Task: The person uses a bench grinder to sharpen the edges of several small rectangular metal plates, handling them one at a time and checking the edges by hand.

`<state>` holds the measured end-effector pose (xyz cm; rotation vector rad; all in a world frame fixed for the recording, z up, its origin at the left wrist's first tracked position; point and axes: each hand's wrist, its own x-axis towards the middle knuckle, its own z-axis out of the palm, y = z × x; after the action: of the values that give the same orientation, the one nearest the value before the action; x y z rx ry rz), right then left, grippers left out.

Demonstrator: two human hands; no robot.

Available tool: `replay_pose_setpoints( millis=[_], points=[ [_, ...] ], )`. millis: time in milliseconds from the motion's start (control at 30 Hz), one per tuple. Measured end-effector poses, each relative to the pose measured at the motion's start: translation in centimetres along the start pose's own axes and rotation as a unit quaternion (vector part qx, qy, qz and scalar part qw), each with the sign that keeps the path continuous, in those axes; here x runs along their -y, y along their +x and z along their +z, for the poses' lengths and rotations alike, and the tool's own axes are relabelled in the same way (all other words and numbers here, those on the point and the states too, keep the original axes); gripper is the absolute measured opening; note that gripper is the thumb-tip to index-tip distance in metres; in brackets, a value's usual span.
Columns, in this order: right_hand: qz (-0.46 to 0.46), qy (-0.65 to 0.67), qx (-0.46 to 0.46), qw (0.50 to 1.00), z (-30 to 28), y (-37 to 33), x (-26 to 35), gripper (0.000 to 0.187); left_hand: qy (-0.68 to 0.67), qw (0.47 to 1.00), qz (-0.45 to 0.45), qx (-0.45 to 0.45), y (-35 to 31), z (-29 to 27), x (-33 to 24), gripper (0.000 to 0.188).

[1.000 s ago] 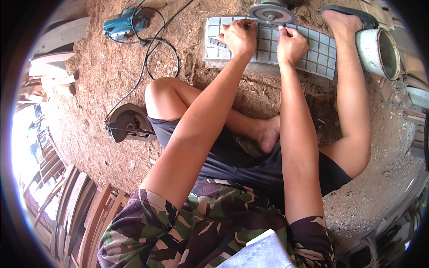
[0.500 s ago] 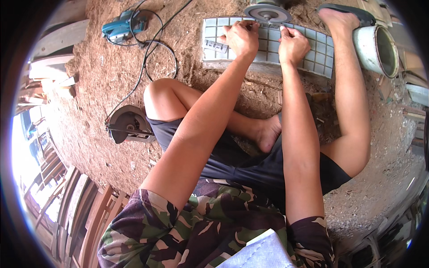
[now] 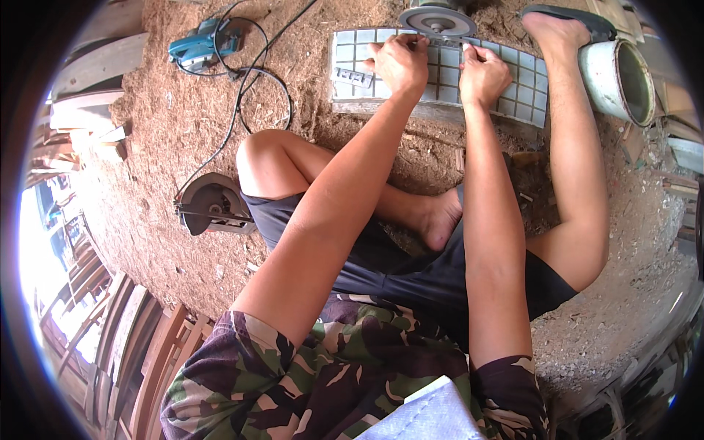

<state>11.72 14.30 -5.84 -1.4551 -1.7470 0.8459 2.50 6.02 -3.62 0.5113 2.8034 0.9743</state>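
Note:
My left hand (image 3: 402,62) is closed in a pinch above a white tiled board (image 3: 513,94), just below the edge of a round grinding disc (image 3: 437,23). Level with it and a little to the right, my right hand (image 3: 484,75) pinches too, thumb and forefinger pressed together. Whatever lies between the fingertips is too thin and small to make out. The disc sits on a dark machine at the top edge of the view. A small printed label (image 3: 354,76) is on the board's left end.
A teal power tool (image 3: 204,45) lies at the upper left with a black cable (image 3: 240,103) looping beside it. A circular saw (image 3: 213,205) rests by my left knee. Right of my foot stands a whitish bucket (image 3: 607,82). Wood pieces (image 3: 125,345) are stacked at the left.
Both hands have shifted very slightly to the right along the disc's edge, still pinching. The other things stay where they were.

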Motion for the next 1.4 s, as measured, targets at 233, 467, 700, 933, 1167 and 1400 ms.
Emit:
replay_pose_setpoints(
  millis=[233,467,700,933,1167,1400],
  points=[
    [0.035,0.014,0.031,0.999,-0.9,-0.4,1.6,0.019,0.004,1.0,0.006,-0.013,-0.1,0.4,0.4,0.016],
    [0.026,0.004,0.028,0.999,-1.3,-0.1,1.3,0.018,-0.011,1.0,0.005,-0.008,-0.4,0.6,0.0,0.017],
    [0.023,-0.004,0.024,0.999,-1.6,0.2,1.1,0.019,-0.008,1.0,0.004,-0.019,-0.7,0.9,-0.4,0.017],
    [0.024,-0.006,0.019,1.0,-1.8,0.4,0.8,0.019,-0.01,1.0,-0.005,-0.013,-0.9,0.9,-0.9,0.018],
    [0.033,0.025,-0.009,0.999,-2.0,0.6,0.3,0.016,-0.002,1.0,-0.001,-0.014,-1.3,1.5,-1.4,0.019],
    [0.034,0.114,0.001,0.993,-4.8,-0.1,1.5,0.016,-0.069,0.997,-0.016,0.012,-1.5,1.4,-2.1,0.03]
  ],
)
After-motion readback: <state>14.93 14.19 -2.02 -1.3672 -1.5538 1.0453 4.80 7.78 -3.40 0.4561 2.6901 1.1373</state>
